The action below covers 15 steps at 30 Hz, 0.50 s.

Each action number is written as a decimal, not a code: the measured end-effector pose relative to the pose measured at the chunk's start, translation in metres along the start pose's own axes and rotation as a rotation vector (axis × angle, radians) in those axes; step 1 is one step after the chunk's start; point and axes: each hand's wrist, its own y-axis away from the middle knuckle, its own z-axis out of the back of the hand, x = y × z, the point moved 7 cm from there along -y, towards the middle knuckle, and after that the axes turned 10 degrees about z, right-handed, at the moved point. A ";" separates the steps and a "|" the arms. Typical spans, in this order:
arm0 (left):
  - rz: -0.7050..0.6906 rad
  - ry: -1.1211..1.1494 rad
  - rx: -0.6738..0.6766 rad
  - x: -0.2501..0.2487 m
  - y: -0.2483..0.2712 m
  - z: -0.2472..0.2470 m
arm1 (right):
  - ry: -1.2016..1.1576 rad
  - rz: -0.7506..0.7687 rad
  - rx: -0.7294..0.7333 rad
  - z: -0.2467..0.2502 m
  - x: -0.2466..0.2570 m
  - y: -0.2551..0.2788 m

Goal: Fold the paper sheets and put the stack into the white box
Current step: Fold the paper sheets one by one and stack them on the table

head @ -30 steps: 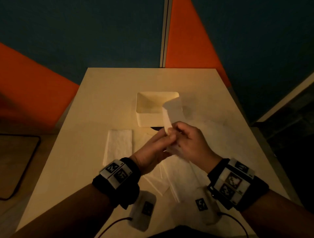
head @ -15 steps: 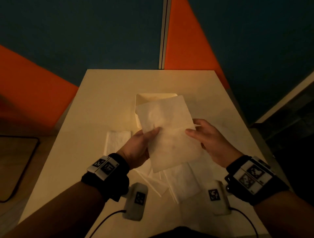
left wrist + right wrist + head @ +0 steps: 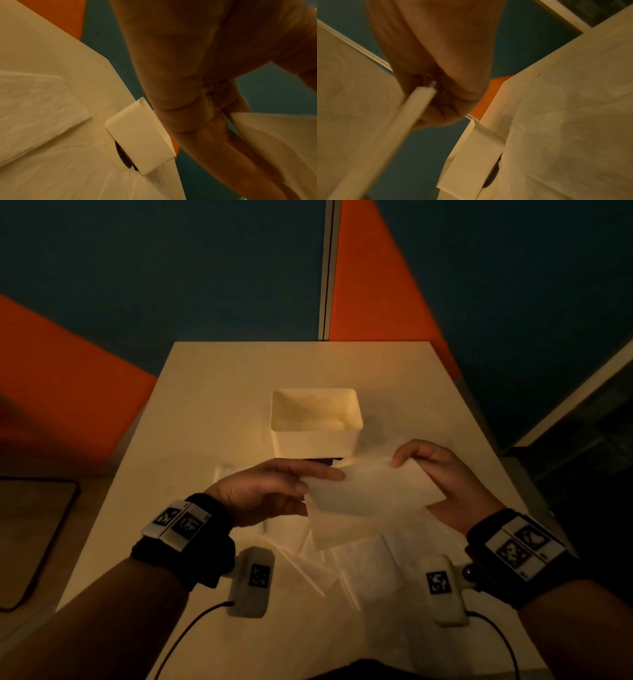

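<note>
Dim, warm yellowish light falls on a pale table (image 3: 212, 405). Behind it stand wall panels in dark teal (image 3: 164, 268) and orange (image 3: 373, 296), split by a pale vertical strip (image 3: 327, 268). A dark-edged mat (image 3: 30, 529) (partly cut off) lies lower left.

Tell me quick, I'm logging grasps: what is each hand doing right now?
Left hand: pinches the left edge of the paper sheet.
Right hand: grips the sheet's right edge.
</note>
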 end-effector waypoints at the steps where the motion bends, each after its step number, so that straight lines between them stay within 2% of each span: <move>1: 0.013 -0.010 0.022 -0.001 0.001 -0.003 | 0.012 -0.009 0.024 -0.003 0.001 -0.001; 7: 0.038 -0.106 -0.124 0.002 -0.009 -0.014 | 0.140 -0.043 0.195 -0.029 -0.001 -0.007; 10: 0.061 -0.191 -0.129 0.007 -0.014 -0.018 | 0.185 -0.038 0.249 -0.042 -0.001 -0.008; 12: 0.045 -0.182 -0.186 0.008 -0.014 -0.013 | 0.156 -0.033 0.223 -0.044 -0.003 -0.009; 15: -0.031 -0.065 -0.417 0.007 -0.009 0.011 | 0.185 -0.057 0.116 -0.032 -0.016 -0.015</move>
